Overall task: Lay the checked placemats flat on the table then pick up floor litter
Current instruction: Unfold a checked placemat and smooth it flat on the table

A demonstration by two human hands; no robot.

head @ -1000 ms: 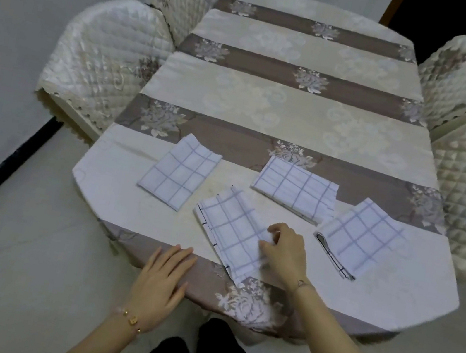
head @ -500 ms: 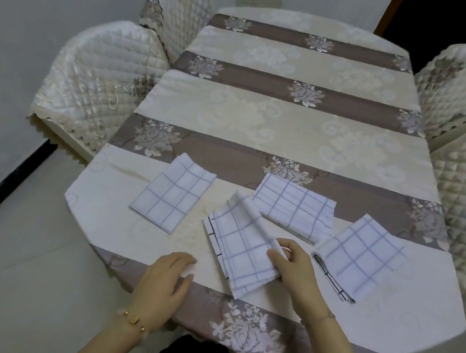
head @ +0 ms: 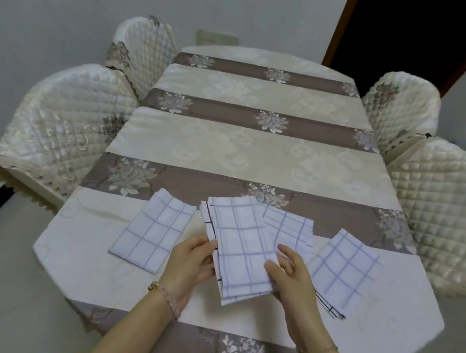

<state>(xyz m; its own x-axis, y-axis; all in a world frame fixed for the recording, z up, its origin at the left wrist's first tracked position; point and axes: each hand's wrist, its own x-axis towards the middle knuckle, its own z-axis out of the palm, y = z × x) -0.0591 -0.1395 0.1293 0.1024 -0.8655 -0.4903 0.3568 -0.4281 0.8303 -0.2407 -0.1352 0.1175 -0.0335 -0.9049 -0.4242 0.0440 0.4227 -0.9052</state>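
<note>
Stretching away from the camera, the bench [head: 254,152] carries folded checked placemats along its near end: left placemat [head: 153,229], rear placemat [head: 290,229], right placemat [head: 344,269]. Both forearms reach in from below. The left hand [head: 190,264] pinches the middle placemat [head: 241,248] at its left edge, and the right hand [head: 290,275] grips its right edge, fingers curled.

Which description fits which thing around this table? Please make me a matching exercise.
Things:
1. middle placemat
2. leftmost placemat
3. far placemat
4. chairs

Descriptions:
A. flat, untouched, fully in view
B. quilted, cream
C. gripped by the left hand and the right hand
D. partly hidden behind another placemat

Pairs: 1-C, 2-A, 3-D, 4-B.
</note>
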